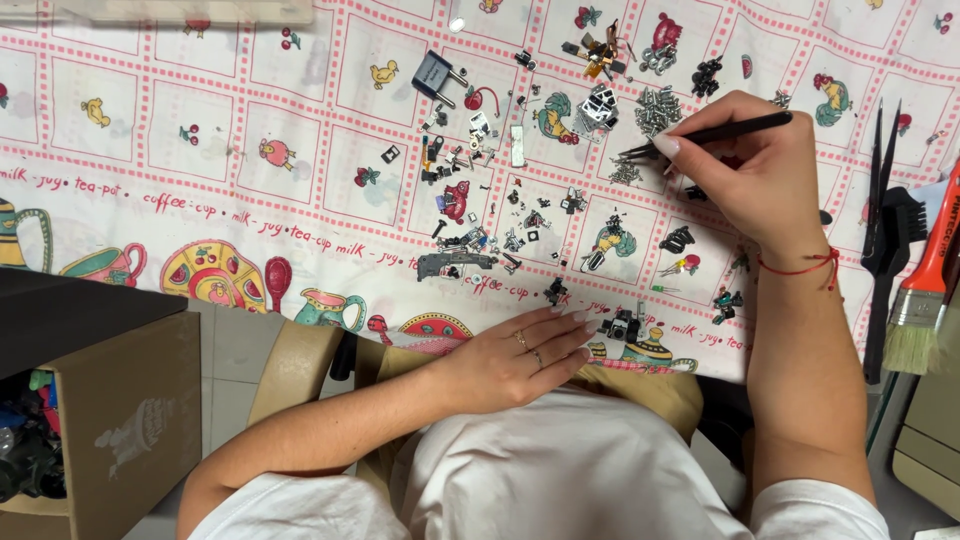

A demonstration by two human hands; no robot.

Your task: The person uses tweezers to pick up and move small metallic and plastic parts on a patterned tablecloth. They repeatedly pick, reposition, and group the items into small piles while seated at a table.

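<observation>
Right hand (745, 175) grips black tweezers (715, 133) over screw pile (655, 110); left hand (515, 360) flat, released. Cardboard box (125, 420) holds dark oddments.

The left hand (515, 358) lies flat, fingers together, while the right hand (745, 170) is raised, fingers pinched.

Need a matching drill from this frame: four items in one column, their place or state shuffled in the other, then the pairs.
Items:
1. black tweezers
2. left hand
3. paintbrush
4. cardboard box

Places or states:
A. lies at the right table edge, orange handle
B. stands on the floor at lower left
C. pinched in the right hand, tips at the small screws
D. rests flat on the tablecloth edge, empty

Pairs: 1-C, 2-D, 3-A, 4-B
</observation>
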